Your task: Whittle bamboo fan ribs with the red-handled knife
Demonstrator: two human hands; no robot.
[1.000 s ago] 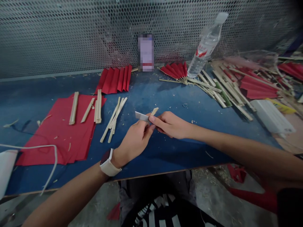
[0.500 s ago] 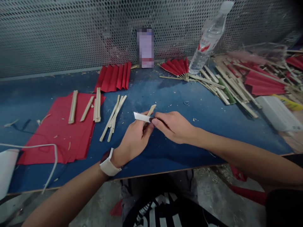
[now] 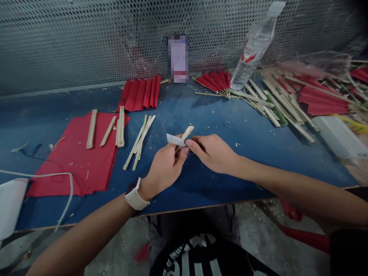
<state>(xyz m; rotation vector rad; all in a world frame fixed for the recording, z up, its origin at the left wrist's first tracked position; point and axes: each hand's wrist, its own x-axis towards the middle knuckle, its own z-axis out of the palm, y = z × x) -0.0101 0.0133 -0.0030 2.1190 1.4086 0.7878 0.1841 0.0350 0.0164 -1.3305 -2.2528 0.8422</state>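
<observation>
The person's left hand [image 3: 166, 165] is closed around a pale wood strip [image 3: 188, 132], pinched between thumb and fingers above the blue table [image 3: 258, 149], its upper end poking out. The right hand [image 3: 212, 153] is wrapped round a knife [image 3: 176, 140] — the handle mostly hidden — with the blade lying across the strip. This piece looks partway through being trimmed; how much is left to pare cannot be told. Just left of the hands, a few slim strips [image 3: 139, 143] lie crossed, seemingly already cut down. The thicker sticks [image 3: 91, 128] on the red paper [image 3: 69, 161] appear not yet thinned. Farther back, one pleated sheet [image 3: 140, 92] is already folded — and a small red fan [image 3: 214, 82] already has sticks at its base.
</observation>
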